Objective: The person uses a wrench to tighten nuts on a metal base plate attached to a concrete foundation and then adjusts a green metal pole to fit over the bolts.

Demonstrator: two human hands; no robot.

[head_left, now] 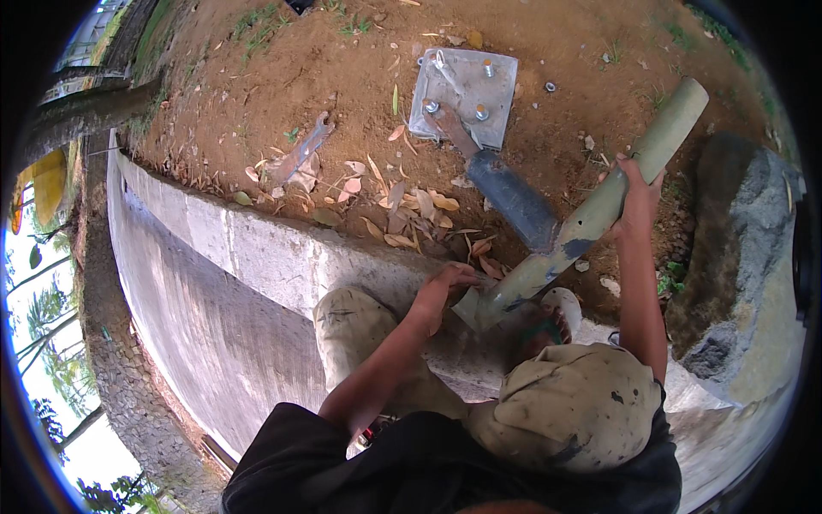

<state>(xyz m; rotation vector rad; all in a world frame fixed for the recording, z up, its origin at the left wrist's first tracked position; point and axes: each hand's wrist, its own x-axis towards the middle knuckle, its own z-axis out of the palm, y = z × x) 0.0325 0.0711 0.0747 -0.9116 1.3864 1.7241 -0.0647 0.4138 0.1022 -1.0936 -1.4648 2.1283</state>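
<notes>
A greenish, scuffed pipe [651,146] slants from near the curb up to the right, tilted off the ground. Wrapped around its upper part is my right hand [638,195]. My left hand [447,284] is beside the pipe's lower end, apart from it, with the fingers loosely stretched out and nothing visible in them. A dark flat-sided bar [518,199] with a rusty, narrower end reaches from the pipe toward a square metal plate [473,86]. Several bolts with nuts stand on the plate, and the rusty end meets the nearest left one.
A worn open-end wrench [301,154] lies on the brown soil, among dry leaves [419,204]. My stained trouser knees are over the concrete curb [248,248]. A large rough rock [728,257] stands at the right. Toward the far left is a tree trunk [86,111].
</notes>
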